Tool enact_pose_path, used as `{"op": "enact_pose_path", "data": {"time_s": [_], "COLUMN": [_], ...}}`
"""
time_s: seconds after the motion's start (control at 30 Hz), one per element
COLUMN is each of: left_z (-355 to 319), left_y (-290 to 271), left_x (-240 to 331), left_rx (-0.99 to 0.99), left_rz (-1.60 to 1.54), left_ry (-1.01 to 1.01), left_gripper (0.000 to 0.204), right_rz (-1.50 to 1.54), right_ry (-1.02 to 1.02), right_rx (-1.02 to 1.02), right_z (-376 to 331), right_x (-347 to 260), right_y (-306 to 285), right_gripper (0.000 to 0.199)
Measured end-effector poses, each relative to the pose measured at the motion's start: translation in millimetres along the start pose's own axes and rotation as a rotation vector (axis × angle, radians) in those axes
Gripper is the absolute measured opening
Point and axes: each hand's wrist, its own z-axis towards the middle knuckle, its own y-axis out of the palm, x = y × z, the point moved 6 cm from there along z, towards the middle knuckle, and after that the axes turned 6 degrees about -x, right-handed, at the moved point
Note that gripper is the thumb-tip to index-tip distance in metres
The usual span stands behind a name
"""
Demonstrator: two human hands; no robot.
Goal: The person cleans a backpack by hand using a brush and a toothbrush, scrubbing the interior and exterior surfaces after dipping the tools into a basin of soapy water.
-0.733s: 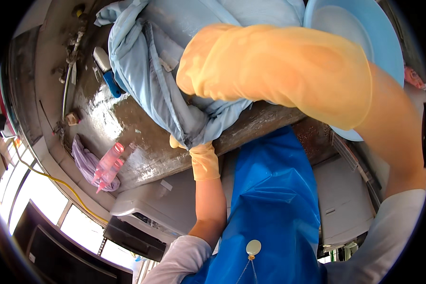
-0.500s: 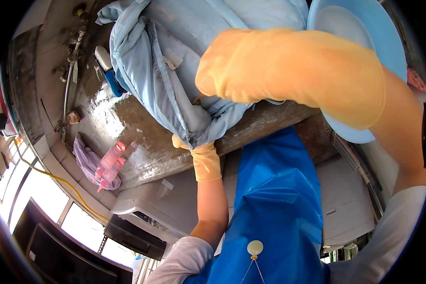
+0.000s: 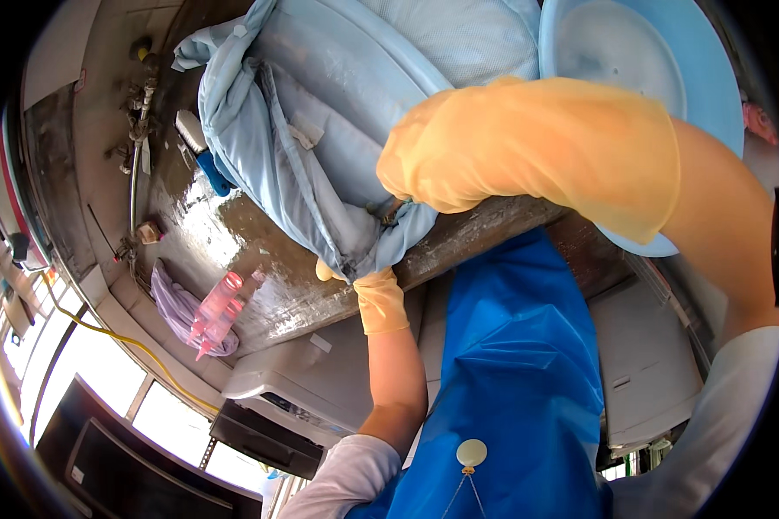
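Plainly Crowded on Our Bench

From the head view, we see a pale-blue garment spread over the bench, its near corner draped across our left hand. A small white tag lies on the garment's inner side; whatever it bears is too small for us to read. Likewise unreadable is the pale sticker on the grey machine nearer than the bench.

Cloth covers most of the left hand's fingers, so we cannot tell whether they pinch it. Our right hand is over the garment's right part, and its own back hides the fingers; we cannot tell their state either.

Left of the garment, close against it, lies a brush with a blue handle. Farther left runs a metal pipe; nearer, a pink bottle lies against a purple cloth. On the far right, our forearm partly blocks a blue basin. Our blue apron fills the near middle.
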Motion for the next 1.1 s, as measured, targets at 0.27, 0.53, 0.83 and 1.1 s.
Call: {"op": "enact_pose_path", "data": {"time_s": [0.27, 0.53, 0.83, 1.1], "left_z": [-2, -5, -22, -34], "left_y": [-14, -12, -15, 10], "left_x": [14, 14, 10, 6], "left_rx": [0.107, 0.174, 0.211, 0.096], "left_rz": [0.118, 0.215, 0.085, -0.217], "left_ry": [0.1, 0.17, 0.192, 0.059], "left_gripper": [0.063, 0.064, 0.065, 0.066], "right_rz": [0.06, 0.315, 0.263, -0.278], "right_ry": [-0.194, -0.125, -0.488, -0.207], "right_rx": [0.276, 0.286, 0.691, 1.005], "right_z": [19, -4, 12, 150], "right_x": [40, 59, -37, -185], "right_y": [13, 14, 46, 126], "right_gripper": [0.031, 0.032, 0.033, 0.073]}}
